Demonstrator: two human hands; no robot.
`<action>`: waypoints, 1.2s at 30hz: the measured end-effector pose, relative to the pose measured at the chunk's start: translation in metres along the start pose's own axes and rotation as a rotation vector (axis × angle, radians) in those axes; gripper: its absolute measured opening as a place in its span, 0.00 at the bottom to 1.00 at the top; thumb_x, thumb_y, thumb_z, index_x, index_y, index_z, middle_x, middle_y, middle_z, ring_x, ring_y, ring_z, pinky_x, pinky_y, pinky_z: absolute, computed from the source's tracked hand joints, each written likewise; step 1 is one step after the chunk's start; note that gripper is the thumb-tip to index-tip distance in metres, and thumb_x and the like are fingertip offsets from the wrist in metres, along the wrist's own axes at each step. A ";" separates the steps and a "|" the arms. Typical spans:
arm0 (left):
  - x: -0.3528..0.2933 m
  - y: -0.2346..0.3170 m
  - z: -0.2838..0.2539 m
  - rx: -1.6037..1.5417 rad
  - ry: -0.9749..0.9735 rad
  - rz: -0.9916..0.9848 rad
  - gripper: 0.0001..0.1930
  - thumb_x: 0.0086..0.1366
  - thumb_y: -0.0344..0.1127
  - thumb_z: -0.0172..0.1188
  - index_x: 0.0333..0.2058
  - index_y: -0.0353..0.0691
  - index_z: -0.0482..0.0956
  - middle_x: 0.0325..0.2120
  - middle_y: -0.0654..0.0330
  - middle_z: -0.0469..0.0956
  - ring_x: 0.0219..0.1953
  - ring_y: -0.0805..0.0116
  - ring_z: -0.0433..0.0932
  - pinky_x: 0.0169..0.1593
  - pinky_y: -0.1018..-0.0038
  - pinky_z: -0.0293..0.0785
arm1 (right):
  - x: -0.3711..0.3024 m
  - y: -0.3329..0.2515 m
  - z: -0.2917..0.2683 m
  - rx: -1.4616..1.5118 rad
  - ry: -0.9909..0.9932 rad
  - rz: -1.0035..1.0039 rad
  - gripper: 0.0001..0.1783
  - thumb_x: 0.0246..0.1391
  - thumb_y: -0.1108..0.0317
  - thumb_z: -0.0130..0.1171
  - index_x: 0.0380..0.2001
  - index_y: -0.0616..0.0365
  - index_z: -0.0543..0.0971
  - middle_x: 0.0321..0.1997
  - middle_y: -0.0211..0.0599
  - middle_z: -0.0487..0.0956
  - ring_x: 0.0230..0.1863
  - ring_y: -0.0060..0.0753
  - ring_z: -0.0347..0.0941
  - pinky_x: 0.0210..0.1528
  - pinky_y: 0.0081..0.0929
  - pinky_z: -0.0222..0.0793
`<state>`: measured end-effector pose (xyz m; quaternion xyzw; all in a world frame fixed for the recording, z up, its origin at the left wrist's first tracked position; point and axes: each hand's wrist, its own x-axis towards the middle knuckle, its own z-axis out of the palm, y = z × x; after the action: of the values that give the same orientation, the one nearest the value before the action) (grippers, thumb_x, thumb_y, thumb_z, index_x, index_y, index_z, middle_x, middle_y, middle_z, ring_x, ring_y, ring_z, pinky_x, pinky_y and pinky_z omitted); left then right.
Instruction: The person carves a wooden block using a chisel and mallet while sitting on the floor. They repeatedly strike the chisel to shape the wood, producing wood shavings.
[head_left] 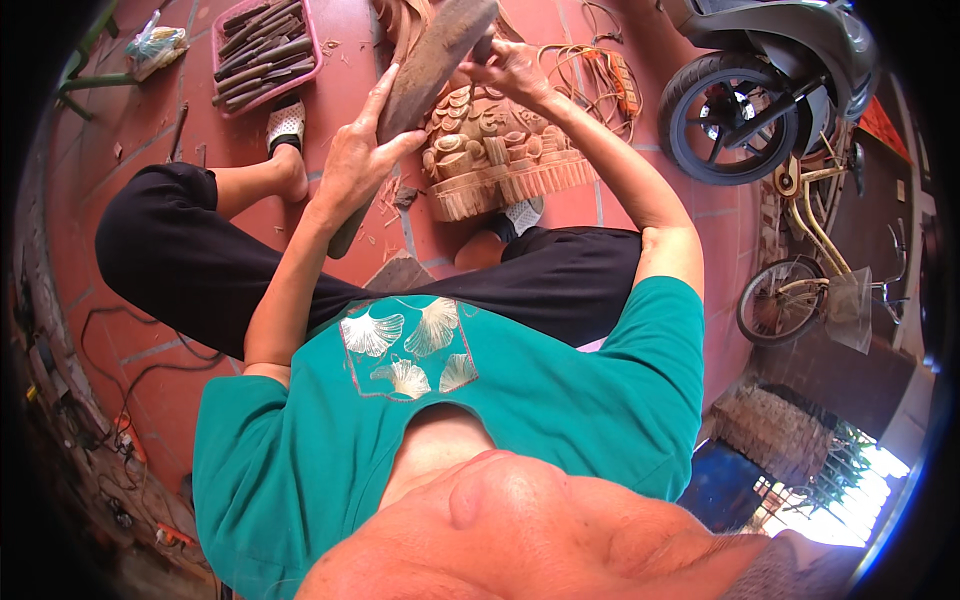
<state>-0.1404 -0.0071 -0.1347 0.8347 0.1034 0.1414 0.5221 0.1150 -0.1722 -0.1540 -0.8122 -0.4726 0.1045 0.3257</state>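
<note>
My left hand [360, 160] is wrapped around a long, flat wooden mallet [430, 75], brown and worn, its broad end toward the top edge and its narrow end down by my thigh. Just right of its broad end, my right hand [512, 72] has its fingers closed on a dark, rounded handle end [484, 46]; what it belongs to is hidden behind the mallet. Beneath and beyond both hands a carved wooden piece [505, 150] with raised scrolls and a fringed lower edge rests on the floor, partly covered by the mallet.
A pink basket [318, 55] of wooden-handled chisels stands at the far left. Cords and an orange power strip [626, 85] lie right of the carving. A motor scooter [740, 115] and a bicycle [785, 300] stand at the right. Wood chips litter the red tiles [345, 55].
</note>
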 end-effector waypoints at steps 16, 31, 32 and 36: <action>0.004 -0.008 0.004 -0.140 0.020 -0.013 0.45 0.66 0.38 0.68 0.75 0.48 0.52 0.53 0.49 0.80 0.44 0.66 0.83 0.47 0.70 0.82 | 0.005 0.012 -0.003 0.109 0.129 0.202 0.24 0.54 0.50 0.74 0.33 0.65 0.83 0.29 0.38 0.84 0.29 0.23 0.81 0.31 0.27 0.78; 0.004 -0.004 0.008 -0.143 0.008 -0.014 0.45 0.64 0.41 0.69 0.75 0.48 0.53 0.50 0.48 0.81 0.43 0.65 0.84 0.49 0.69 0.81 | 0.013 0.037 -0.007 0.095 0.071 0.297 0.26 0.58 0.52 0.71 0.43 0.69 0.81 0.37 0.44 0.85 0.35 0.29 0.84 0.40 0.31 0.80; 0.004 -0.005 0.008 -0.144 0.014 -0.009 0.45 0.64 0.41 0.69 0.75 0.48 0.53 0.50 0.48 0.81 0.43 0.64 0.84 0.49 0.68 0.81 | 0.016 0.036 -0.006 0.100 0.080 0.289 0.27 0.58 0.52 0.70 0.43 0.69 0.81 0.37 0.45 0.86 0.35 0.30 0.84 0.40 0.31 0.80; 0.003 -0.003 0.007 -0.138 -0.001 -0.043 0.45 0.64 0.41 0.69 0.75 0.48 0.53 0.50 0.48 0.81 0.43 0.65 0.83 0.49 0.69 0.81 | 0.018 0.036 -0.010 0.134 0.073 0.330 0.25 0.56 0.53 0.70 0.41 0.68 0.81 0.37 0.47 0.85 0.36 0.36 0.85 0.36 0.32 0.80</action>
<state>-0.1350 -0.0102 -0.1402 0.7943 0.1113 0.1365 0.5814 0.1547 -0.1740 -0.1668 -0.8584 -0.3128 0.1584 0.3744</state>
